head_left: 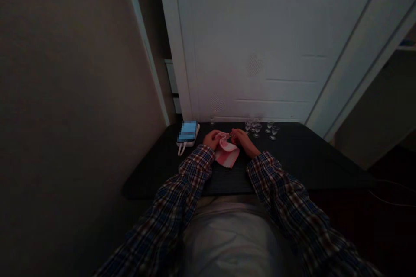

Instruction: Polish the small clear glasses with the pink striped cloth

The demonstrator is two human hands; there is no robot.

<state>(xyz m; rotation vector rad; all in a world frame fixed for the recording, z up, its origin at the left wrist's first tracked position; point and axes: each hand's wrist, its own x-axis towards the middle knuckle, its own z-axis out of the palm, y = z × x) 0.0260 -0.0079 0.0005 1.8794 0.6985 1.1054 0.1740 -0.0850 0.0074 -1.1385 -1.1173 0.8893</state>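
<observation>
My left hand [212,139] is closed on a pink-and-white cloth [227,156], bunched at the top and hanging down toward the dark tabletop. Beside it, my right hand [242,139] has its fingers pinched at the cloth's upper right edge. A small clear glint shows at those fingertips, looking like part of a small stemmed glass; most of it is hidden by fingers and cloth. Just past my right hand stand several small stemmed glasses [257,130]. One more small glass [212,120] stands alone at the back, beyond my left hand.
A phone with a lit, blurred screen [188,131] lies on a white block with a cord loop [182,149], left on the black table [302,160]. A white panel door [247,30] rises behind the table's back edge. A wall [81,95] closes the left side.
</observation>
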